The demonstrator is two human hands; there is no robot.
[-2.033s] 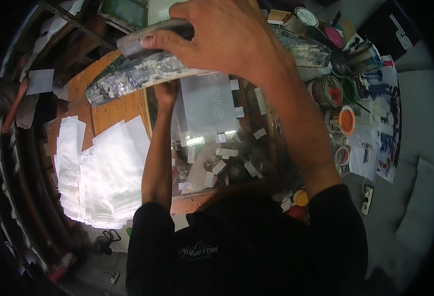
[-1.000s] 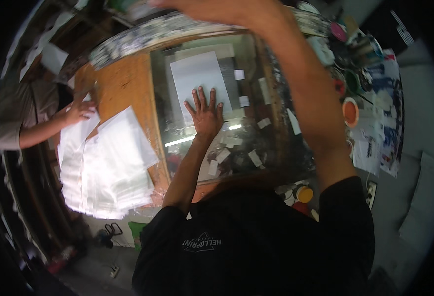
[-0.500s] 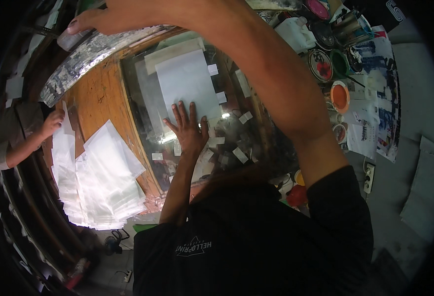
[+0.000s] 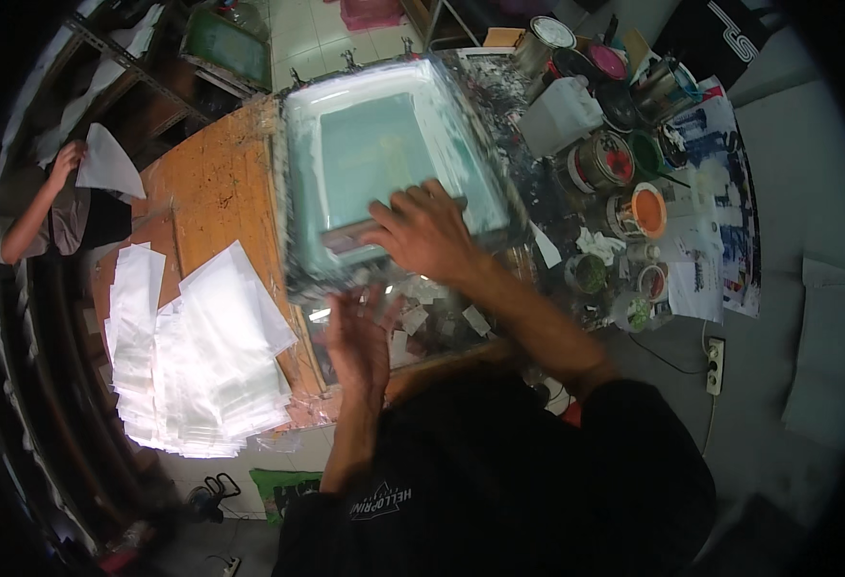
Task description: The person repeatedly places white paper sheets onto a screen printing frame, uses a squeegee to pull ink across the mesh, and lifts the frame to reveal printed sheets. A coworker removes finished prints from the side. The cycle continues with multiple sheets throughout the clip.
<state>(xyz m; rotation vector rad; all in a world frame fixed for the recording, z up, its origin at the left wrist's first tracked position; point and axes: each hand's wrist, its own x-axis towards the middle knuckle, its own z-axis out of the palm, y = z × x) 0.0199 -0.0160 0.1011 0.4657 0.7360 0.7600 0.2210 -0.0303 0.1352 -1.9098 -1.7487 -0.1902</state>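
Observation:
A screen-printing frame (image 4: 370,144) with pale green mesh and a white-smeared border lies lowered over the glass-topped table. My right hand (image 4: 427,231) is closed on a squeegee (image 4: 347,237) near the mesh's near end; the hand covers much of the squeegee's length. My left hand (image 4: 358,341), slightly blurred, is just in front of the frame's near edge. Its fingers are raised and apart with nothing in them. Small white paper tabs (image 4: 413,319) show on the glass between the frame and me. The sheet under the frame is hidden.
Stacked white sheets (image 4: 201,375) overlap on the wooden board (image 4: 221,183) at left. Beyond them, a co-worker's hand (image 4: 69,159) holds a white sheet (image 4: 110,163). Paint cans (image 4: 607,159), a white jug (image 4: 559,117) and an orange paint tub (image 4: 646,210) crowd the right side.
The screen frame has come down over the glass and white sheet. My right hand has moved from the far left to the squeegee. My left hand has left the sheet and drawn nearer.

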